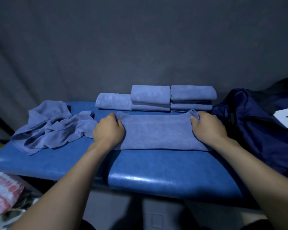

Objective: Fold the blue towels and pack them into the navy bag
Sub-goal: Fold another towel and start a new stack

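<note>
Left hand and right hand each pinch a far corner of the half-folded towel at table centre. Folded stack at 12 o'clock; navy bag at 3 o'clock.

Along the front edge of the blue padded bench runs a bare strip where a hand could pass from side to side. The back edge is blocked by stacked folded towels, the left end by a heap of unfolded towels. The navy bag closes off the right end, just beside the half-folded towel at the middle.
</note>
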